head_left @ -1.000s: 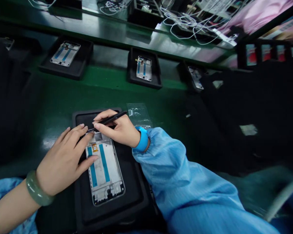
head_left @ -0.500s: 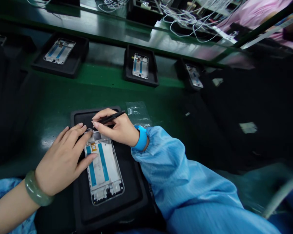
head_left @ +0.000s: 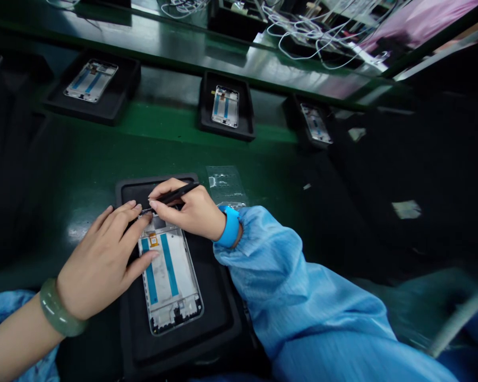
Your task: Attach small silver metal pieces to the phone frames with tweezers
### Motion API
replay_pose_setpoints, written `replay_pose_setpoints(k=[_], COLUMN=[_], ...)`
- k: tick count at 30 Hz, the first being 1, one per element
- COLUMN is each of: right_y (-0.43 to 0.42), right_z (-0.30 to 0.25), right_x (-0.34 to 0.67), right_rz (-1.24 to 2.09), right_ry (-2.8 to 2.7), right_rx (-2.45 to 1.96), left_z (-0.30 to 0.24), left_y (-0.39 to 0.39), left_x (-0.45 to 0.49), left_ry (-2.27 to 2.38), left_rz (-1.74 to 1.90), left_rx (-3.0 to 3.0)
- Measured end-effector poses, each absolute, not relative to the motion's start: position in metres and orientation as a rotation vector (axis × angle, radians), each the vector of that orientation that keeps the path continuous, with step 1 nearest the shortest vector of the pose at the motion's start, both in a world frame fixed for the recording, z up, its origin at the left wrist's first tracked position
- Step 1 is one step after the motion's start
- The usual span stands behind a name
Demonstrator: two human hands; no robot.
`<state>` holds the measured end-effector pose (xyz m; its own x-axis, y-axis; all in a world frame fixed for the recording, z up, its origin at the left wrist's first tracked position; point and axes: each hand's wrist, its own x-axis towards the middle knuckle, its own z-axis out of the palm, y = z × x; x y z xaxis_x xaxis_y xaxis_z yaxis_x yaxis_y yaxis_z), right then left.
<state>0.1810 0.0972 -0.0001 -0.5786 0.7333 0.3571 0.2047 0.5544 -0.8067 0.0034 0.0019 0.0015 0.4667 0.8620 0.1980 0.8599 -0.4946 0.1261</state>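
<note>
A silver smartphone frame with blue strips and a small gold-orange flex patch lies face up in a black tray. My left hand, wearing a green jade bangle, rests spread over the frame's upper end and steadies it. My right hand, with a blue wrist strap, pinches black tweezers. Their tips touch the frame's top edge, next to my left fingers. My fingers hide that edge.
A transparent plastic bag lies behind the tray on the green workbench. Farther back, several black trays hold similar frames. Tangled white cables lie on a shelf beyond. Dark cloth covers the bench at right.
The tweezers' rear end has swung slightly left, and their tips sit a little lower on the frame. The background has drifted slightly up and left in view.
</note>
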Motion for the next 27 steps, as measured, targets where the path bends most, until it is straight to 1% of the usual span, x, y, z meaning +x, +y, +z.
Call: replay_pose_setpoints(k=[11,17,27], right_y=[0.0973,0.0951,0.0979], right_z=[0.0014,0.0039,0.0070], right_x=[0.1805,0.1795,0.1765], right_rz=[0.952,1.022,1.021], right_ry=[-2.126,-2.028,-2.122], right_rx=[-0.783,-0.840,-0.863], left_z=[0.0021,0.0030,0.0024], left_y=[0.0017,0.0016,0.0025], left_x=[0.0035,0.0037,0.0047], left_ry=[1.581,1.575,1.575], left_rz=[0.354,0.349,0.368], left_rx=[2.676,2.680,2.674])
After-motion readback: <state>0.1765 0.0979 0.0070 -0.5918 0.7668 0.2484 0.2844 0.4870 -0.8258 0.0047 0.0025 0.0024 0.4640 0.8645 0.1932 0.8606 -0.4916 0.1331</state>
